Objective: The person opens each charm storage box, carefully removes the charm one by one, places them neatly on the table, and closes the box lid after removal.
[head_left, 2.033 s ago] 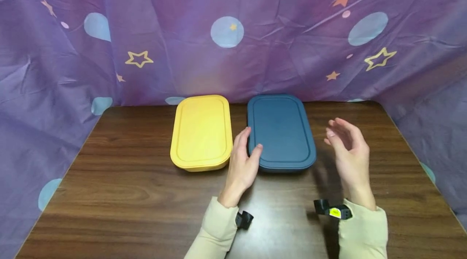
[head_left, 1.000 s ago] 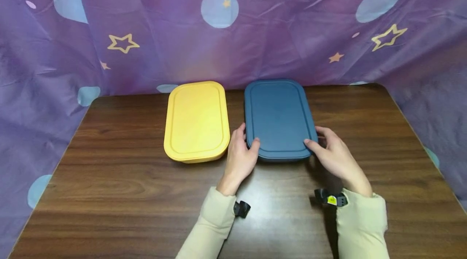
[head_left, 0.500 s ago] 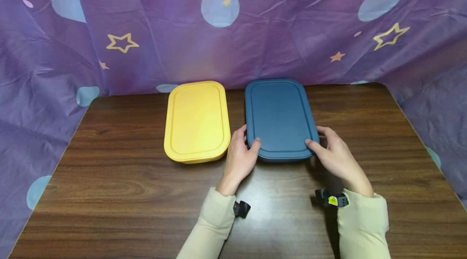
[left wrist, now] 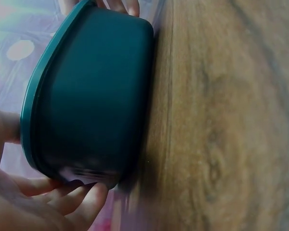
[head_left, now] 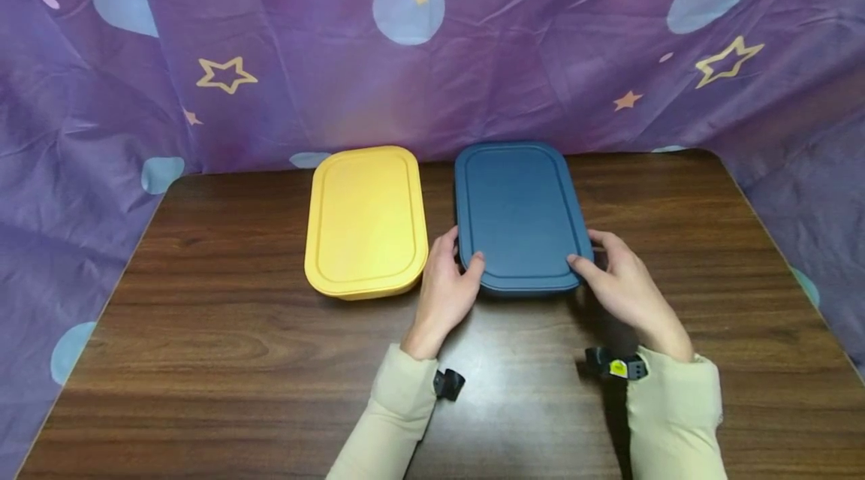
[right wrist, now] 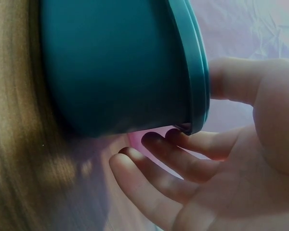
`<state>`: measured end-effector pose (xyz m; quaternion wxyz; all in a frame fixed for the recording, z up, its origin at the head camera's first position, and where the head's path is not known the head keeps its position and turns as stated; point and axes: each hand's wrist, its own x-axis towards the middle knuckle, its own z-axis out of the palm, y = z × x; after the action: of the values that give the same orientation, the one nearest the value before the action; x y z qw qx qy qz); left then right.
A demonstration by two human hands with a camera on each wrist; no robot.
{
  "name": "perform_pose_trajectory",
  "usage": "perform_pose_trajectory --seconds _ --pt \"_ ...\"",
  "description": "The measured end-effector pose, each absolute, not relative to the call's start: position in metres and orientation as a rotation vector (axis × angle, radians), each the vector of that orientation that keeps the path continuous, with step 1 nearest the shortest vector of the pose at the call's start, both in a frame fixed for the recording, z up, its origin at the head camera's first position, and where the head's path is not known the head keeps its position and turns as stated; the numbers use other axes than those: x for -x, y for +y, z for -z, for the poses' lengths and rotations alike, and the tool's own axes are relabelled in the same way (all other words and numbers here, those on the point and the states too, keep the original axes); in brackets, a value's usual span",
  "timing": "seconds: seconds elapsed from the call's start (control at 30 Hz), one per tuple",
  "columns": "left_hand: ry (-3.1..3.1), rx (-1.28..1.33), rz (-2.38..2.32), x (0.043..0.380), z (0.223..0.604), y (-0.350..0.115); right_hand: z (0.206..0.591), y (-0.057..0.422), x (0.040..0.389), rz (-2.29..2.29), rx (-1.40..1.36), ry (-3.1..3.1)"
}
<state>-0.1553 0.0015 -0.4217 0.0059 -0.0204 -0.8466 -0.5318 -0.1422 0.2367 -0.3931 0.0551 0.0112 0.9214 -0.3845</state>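
A dark blue rectangular food container (head_left: 520, 213) with its lid on stands at the back of the wooden table, right of centre. My left hand (head_left: 446, 292) grips its near left corner, thumb on the lid's edge and the other fingers down along the side. On the near right corner my right hand (head_left: 628, 288) has its thumb over the lid's rim, fingertips at the side. The left wrist view shows the container's tall smooth wall (left wrist: 94, 91) near the tabletop. In the right wrist view the index fingertip is right under the lid's rim (right wrist: 195, 72).
A yellow lidded container (head_left: 367, 221) of like shape stands to the left, close beside my left hand. Behind the brown wooden table (head_left: 223, 352) hangs a purple curtain (head_left: 324, 52) with stars and pale circles. Black wrist cameras sit at both sleeves.
My right hand has come in from the right to the blue container's near right corner and taken hold. The left hand stays at the left corner. The head view has tilted down a little.
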Motion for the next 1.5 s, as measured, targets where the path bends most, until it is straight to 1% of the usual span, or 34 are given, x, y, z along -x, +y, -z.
perform_pose_trajectory --seconds 0.87,1.5 --pt "-2.624 0.138 1.642 0.157 0.422 0.000 0.389 0.236 0.142 1.196 -0.048 2.788" --pt "-2.558 0.177 1.644 0.153 0.418 0.002 0.382 0.235 0.138 1.337 -0.069 2.850"
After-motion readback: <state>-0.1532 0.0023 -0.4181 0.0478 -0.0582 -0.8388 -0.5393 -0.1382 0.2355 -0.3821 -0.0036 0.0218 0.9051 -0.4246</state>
